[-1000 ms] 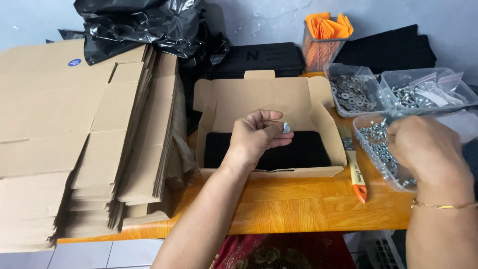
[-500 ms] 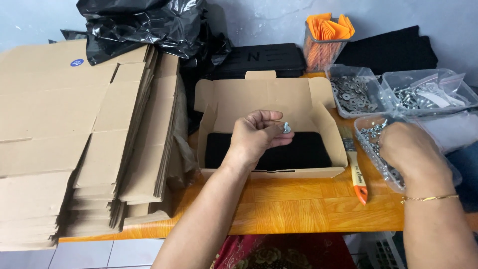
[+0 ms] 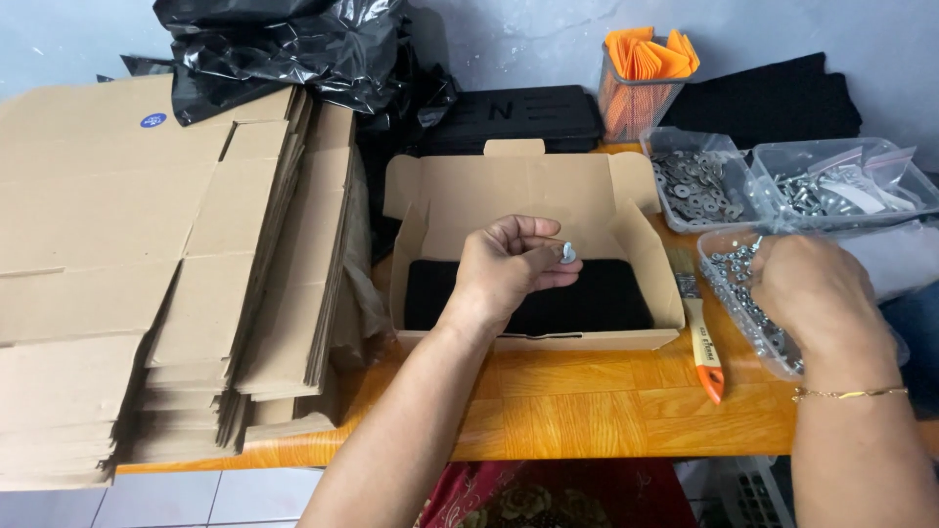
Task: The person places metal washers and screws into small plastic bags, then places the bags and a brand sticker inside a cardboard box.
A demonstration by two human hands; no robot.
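Orange-stained wood is what the worktop (image 3: pixel 587 411) is made of, and pretty much everything is sitting on it. Left hand (image 3: pixel 509 269) is hovering over the open brown cardboard mailer box (image 3: pixel 533 196), fingers curled together and pinching a small silvery metal fastener (image 3: pixel 568 254) between thumb and fingertips, so that little piece is up in the air just above the flat black pad (image 3: pixel 606 298) lying in the bottom of the box. Right hand (image 3: pixel 817 293) is reaching down into a clear plastic tray of small silvery nuts (image 3: pixel 734 274) at the right edge of the worktop, fingers tucked in among the hardware, and honestly I can't tell if it's gripping anything or just resting loose, since the back of the hand is blocking the view. A thin gold bracelet (image 3: pixel 849 394) is sitting on that wrist. Just left of the tray, an orange-handled paintbrush (image 3: pixel 704 347) is lying between it and the box. Further back, two more clear plastic tubs are holding stuff, one with flat metal washers (image 3: pixel 696 186) and one with bolts and small zip bags (image 3: pixel 831 191). A mesh cup of folded orange paper (image 3: pixel 641 73) is standing behind them, and a tall stack of flattened brown cardboard boxes (image 3: pixel 147 274) is taking up the whole left side with crumpled black plastic bags (image 3: pixel 293 49) on top.
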